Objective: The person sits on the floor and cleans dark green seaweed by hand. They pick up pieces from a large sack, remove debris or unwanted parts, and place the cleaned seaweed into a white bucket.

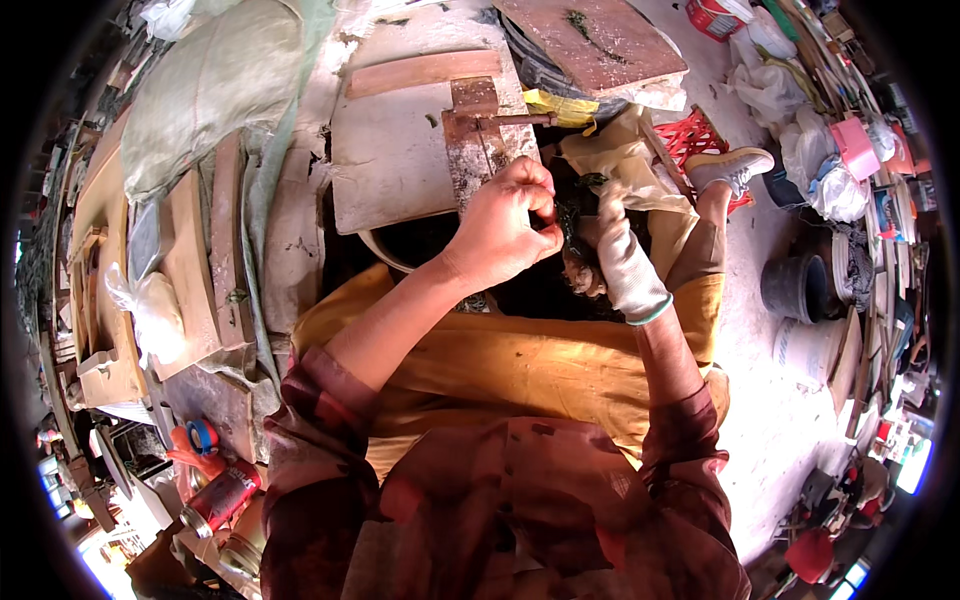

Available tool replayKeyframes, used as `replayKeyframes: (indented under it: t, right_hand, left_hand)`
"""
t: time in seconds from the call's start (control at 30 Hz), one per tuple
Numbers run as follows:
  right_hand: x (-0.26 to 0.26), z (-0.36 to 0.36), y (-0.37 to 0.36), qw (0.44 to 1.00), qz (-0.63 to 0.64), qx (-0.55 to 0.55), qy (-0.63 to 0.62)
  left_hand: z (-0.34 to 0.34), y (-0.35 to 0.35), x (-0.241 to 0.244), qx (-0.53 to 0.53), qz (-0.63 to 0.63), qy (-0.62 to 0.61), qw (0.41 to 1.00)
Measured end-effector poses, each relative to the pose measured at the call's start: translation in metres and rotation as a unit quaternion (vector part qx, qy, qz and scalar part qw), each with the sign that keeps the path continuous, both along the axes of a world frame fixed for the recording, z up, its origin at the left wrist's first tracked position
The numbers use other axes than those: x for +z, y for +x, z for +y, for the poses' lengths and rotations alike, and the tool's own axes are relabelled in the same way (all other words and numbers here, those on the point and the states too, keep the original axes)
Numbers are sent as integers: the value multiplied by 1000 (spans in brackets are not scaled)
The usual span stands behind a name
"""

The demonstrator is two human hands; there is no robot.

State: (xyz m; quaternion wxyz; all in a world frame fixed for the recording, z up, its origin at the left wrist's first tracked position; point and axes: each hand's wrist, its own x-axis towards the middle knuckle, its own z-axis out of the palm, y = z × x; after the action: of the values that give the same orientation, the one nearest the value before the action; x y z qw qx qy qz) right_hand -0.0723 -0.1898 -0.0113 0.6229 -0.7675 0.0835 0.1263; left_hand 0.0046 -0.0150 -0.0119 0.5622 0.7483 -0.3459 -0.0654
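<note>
My bare left hand [514, 225] is held just in front of a worn metal vise or clamp [474, 131], its fingers curled in towards the thumb. Whether something thin is pinched there cannot be made out. To its right, my right hand [628, 259] wears a white knitted glove; its fingers are blurred. Between the hands lies a dark, tangled clump [574, 225], with a brownish lump [581, 274] below it; whether either hand touches them is unclear. The clamp sits on a white-dusted board [397, 165]. An orange-yellow cloth [510, 352] covers my lap.
A reddish board [600, 45] bearing green scraps lies at the top. A rounded rim [382, 251] shows under the white board. Wooden planks [191, 262] and a large woven sack [217, 82] stand at left. A black bucket [795, 289] and plastic bags [840, 191] are at right.
</note>
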Motion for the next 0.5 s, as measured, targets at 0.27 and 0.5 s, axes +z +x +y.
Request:
replayKeyframes:
  t: [0.27, 0.5]
  right_hand:
    - [25, -3, -4, 997, 42, 4, 65]
    - [11, -9, -11, 979, 55, -75, 181]
  left_hand:
    - [7, 12, 15, -28, 485, -92, 869]
    - [13, 16, 5, -4, 447, -202, 871]
